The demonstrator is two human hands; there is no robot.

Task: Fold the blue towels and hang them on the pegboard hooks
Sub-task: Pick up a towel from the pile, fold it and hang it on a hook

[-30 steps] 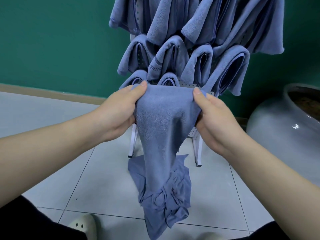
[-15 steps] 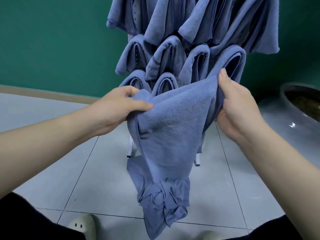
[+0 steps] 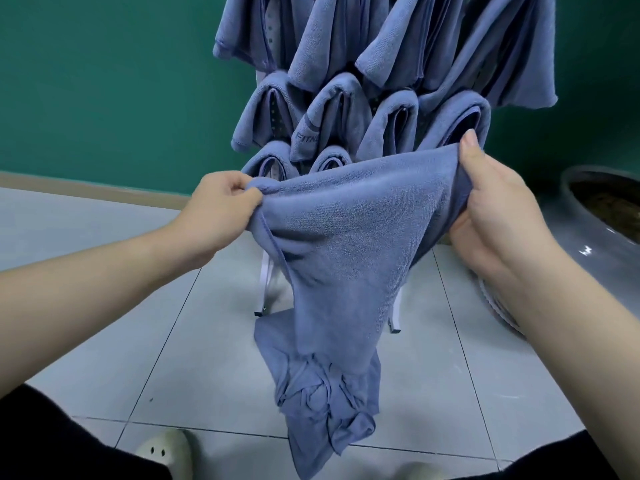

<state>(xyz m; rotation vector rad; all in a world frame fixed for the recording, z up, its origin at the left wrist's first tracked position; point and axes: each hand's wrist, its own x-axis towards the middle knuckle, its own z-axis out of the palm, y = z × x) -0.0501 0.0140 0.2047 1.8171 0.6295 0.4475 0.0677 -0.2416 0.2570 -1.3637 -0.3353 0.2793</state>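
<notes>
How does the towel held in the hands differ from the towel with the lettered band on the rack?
The held towel is stretched out between the left hand and right hand, its lower end bunched; the lettered towel is folded and draped over a hook on the pegboard rack. The held towel shows no lettering; the hung one shows a dark printed band. Both are the same blue terry cloth.
</notes>
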